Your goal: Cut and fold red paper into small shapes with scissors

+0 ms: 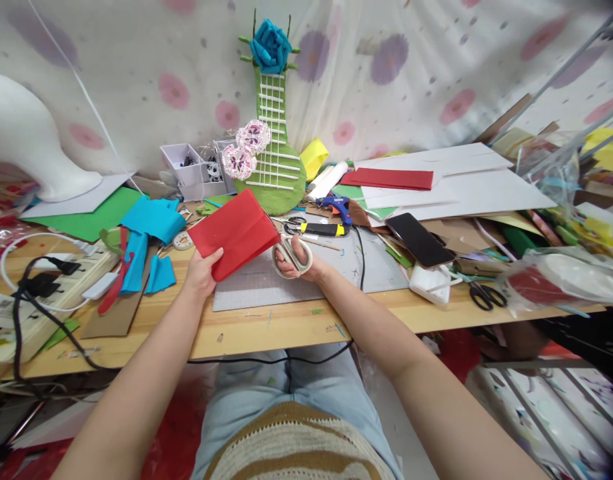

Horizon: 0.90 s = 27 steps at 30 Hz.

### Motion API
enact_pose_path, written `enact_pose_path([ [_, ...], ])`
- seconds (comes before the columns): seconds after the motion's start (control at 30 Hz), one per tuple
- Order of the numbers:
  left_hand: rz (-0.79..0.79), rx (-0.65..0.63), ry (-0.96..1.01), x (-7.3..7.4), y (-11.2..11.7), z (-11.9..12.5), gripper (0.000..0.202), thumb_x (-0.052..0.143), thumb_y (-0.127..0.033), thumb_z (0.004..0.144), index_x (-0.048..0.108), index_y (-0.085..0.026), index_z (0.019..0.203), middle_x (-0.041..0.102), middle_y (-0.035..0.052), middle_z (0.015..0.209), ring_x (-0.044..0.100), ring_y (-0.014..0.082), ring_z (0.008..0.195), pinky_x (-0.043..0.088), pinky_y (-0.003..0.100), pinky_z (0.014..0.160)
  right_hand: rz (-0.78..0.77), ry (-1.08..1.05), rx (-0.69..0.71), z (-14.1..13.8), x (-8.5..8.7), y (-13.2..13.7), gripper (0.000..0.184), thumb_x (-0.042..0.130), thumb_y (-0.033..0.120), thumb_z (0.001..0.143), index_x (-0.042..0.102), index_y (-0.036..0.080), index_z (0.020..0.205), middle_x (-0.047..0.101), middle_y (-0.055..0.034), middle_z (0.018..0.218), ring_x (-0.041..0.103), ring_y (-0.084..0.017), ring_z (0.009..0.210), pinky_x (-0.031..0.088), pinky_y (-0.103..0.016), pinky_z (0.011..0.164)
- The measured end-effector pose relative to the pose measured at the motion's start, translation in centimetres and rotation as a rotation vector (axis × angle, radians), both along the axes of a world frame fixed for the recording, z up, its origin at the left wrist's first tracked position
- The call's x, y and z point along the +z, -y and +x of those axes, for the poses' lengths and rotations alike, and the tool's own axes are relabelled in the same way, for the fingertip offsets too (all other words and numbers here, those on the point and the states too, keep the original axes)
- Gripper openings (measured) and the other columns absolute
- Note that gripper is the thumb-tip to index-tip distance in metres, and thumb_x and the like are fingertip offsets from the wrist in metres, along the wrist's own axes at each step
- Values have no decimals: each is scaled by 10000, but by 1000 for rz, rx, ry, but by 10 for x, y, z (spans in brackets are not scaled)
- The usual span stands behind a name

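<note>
Red paper (234, 233) was gripped by left hand (202, 271) | scissors (288, 252) were held by right hand (310, 267) | cutting was seemingly underway | steadying was likely required

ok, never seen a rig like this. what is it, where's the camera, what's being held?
There's no machine: these are a person's two bare hands. The single picture comes from a camera worn on the head, looking forward and down.

The left hand holds a folded bright-red sheet. The right hand grips off-white-handled scissors beside it; their blades are hidden.

On the pale wooden table lie a flat grey mat, a blue glue gun and a black rectangular phone. Behind them is a green guitar-shaped piece.
</note>
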<state>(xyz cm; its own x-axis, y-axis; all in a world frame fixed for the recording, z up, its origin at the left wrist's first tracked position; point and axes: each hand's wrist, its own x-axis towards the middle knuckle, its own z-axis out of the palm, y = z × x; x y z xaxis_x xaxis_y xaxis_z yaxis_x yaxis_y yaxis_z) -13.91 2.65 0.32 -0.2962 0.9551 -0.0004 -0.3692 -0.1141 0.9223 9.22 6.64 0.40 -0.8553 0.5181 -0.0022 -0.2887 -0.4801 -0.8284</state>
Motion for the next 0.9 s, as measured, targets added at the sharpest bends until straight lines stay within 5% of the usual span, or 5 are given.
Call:
enact_pose_path([
  [0.27, -18, -41, -36, 7, 6, 4, 507, 780, -207, 540, 612, -218, 1018, 652, 65, 1163, 580, 283, 1119, 494, 425, 935, 63, -43, 164, 5, 8, 6, 823, 94, 891, 655, 446, 162, 800, 463, 2, 559, 435, -112, 432, 186, -182, 326],
  [0.73, -45, -71, -34, 2, 6, 8, 565, 824, -240, 504, 608, -195, 1024, 684, 83, 1099, 618, 290, 1054, 510, 438, 903, 215, 99, -36, 2, 6, 1, 820, -100, 846, 663, 407, 204, 720, 442, -3, 559, 415, -112, 472, 229, -229, 404],
  [0.9, -39, -64, -43, 3, 6, 10, 579, 826, -241, 501, 606, -190, 1033, 687, 89, 1091, 624, 288, 1043, 508, 436, 905, 239, 75, -111, -2, 7, 5, 787, -41, 830, 713, 414, 189, 669, 389, 20, 519, 387, -88, 423, 196, -202, 383],
])
